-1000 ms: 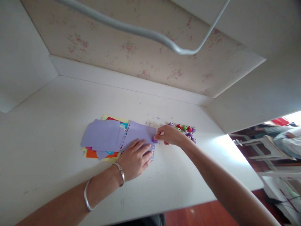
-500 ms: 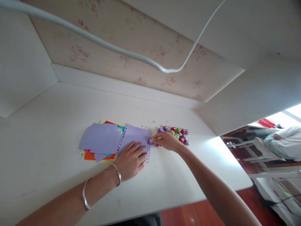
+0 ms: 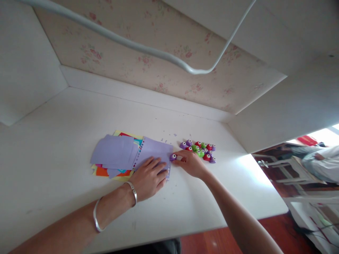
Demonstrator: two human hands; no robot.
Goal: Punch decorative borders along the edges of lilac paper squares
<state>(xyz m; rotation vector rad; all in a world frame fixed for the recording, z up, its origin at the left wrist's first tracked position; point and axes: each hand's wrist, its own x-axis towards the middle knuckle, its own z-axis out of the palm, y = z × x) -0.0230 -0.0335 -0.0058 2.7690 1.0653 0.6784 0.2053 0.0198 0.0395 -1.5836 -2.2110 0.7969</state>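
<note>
My left hand (image 3: 150, 175) lies flat with fingers spread on a purple sheet of paper (image 3: 156, 146), which has small shapes punched along its left edge. At that sheet's right edge, my right hand (image 3: 191, 163) grips a small purple craft punch (image 3: 173, 157) between thumb and fingers. The punch has a white, eye-like button on top. Left of the sheet lies a stack of coloured paper, topped by more purple sheets (image 3: 113, 151). Several red, green and purple craft punches (image 3: 201, 152) stand in a cluster just beyond my right hand.
Tiny purple paper bits (image 3: 166, 141) are scattered on the white desk (image 3: 79, 197) around the sheet. A low back ledge (image 3: 143, 97) and a side panel (image 3: 265, 120) bound the desk. A white cable (image 3: 148, 53) hangs across the top. Another person (image 3: 321, 160) sits at the far right.
My right hand's fingers have shifted from over the punch to its right side, so its eye-like button now shows. My left hand stays on the sheet. The view has shifted slightly.
</note>
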